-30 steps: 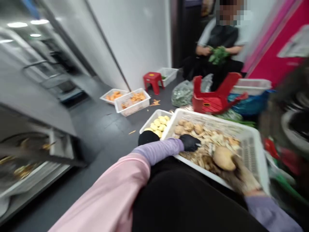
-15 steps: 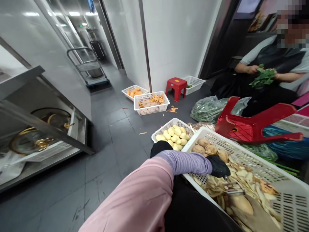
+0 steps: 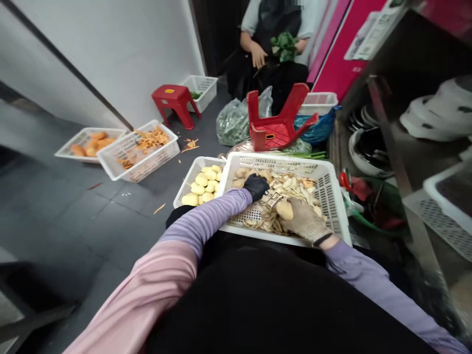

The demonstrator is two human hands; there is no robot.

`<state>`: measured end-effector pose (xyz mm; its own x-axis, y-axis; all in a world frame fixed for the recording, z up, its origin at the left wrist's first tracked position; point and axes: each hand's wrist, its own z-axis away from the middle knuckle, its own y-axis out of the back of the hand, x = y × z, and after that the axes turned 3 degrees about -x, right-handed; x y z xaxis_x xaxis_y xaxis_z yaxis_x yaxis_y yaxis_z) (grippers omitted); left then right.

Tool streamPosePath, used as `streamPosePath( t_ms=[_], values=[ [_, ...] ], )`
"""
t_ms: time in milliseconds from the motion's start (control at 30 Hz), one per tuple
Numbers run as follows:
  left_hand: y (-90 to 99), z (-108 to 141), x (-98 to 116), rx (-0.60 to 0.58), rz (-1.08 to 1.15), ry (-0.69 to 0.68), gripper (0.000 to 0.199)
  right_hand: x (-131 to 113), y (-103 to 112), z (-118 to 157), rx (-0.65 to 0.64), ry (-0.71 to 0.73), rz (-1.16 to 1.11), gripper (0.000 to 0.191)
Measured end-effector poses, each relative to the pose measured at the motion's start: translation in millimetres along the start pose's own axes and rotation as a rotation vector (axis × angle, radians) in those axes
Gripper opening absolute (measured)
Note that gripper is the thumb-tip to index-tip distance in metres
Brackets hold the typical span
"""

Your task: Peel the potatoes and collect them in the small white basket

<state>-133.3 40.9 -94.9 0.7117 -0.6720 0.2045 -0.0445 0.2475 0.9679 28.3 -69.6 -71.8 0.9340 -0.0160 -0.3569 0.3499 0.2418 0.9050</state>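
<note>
My left hand, in a black glove, is closed round the handle of a metal peeler. The peeler's head is close against a potato; whether the blade touches it I cannot tell. That potato, pale on its visible side, is gripped by my right hand in a beige knitted glove. Both hands are over a large white crate, among potato peelings. Unpeeled potatoes lie at the crate's far left. Peeled yellow potatoes fill a smaller white basket to its left.
Further left are a white basket of orange peelings and orange vegetables. A red stool stands upright; another red stool lies tipped beyond the crate, beside bagged greens. A co-worker holds greens. Shelving flanks the right.
The view has swung right and down, bringing my right arm and gloved hand clearly into sight. My hands stay over the crate with peeler and potato. The co-worker's hands have moved apart.
</note>
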Motion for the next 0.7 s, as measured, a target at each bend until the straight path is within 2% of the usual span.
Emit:
streamPosePath(
  t_ms=[100, 167, 233, 267, 400, 533, 633, 700],
  values=[
    [-1.2, -11, 5, -0.039, -0.108, -0.051, 0.024, 18, -7, -2, 0.018, 0.043, 0.039, 0.045],
    [1.0, -15, 8, -0.059, -0.166, 0.023, 0.025, 28, -12, 0, 0.054, 0.107, 0.024, 0.045],
    [4.5, -19, 11, -0.042, -0.199, 0.12, 0.024, 35, -16, 2, 0.148, 0.174, 0.014, 0.045],
    [6.0, -22, 12, -0.023, -0.21, 0.123, 0.023, 37, -17, 3, 0.202, 0.195, 0.016, 0.045],
    [10.4, -32, 16, -0.017, -0.237, -0.015, 0.021, 43, -18, 3, 0.342, 0.227, 0.04, 0.042],
    [18.4, -32, 11, -0.038, -0.225, 0.123, 0.022, 42, -14, 7, 0.385, 0.392, 0.023, 0.039],
    [19.6, -27, 11, -0.046, -0.188, 0.059, 0.022, 44, -15, 7, 0.433, 0.412, 0.051, 0.037],
    [15.3, -26, 10, -0.068, -0.15, 0.007, 0.021, 47, -17, 4, 0.48, 0.416, 0.035, 0.044]
  ],
)
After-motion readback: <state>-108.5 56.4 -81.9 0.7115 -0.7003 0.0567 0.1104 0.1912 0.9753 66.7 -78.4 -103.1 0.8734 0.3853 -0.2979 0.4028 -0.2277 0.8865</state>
